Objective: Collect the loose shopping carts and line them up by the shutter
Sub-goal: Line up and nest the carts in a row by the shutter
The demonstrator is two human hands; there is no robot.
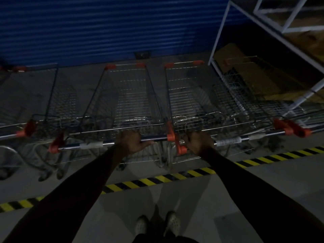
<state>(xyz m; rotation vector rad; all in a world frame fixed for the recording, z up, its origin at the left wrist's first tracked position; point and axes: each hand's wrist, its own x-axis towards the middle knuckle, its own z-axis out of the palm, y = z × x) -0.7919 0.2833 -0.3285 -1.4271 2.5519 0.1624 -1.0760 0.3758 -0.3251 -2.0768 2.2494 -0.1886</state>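
The left hand (131,142) is curled round the handle bar of the middle cart (129,95), and the right hand (197,142) round the bar of the right-hand cart (185,95). Both carts stand side by side, noses toward the shutter (105,27), long axes straight at it, with floor between. The bars lie parallel to the shutter on the carts' far side from it, so any further push probably runs straight toward it, both hands equally near.

Arms outstretched — left hand (131,142) curled round left handle (157,138), right hand (198,142) round right handle (228,141).
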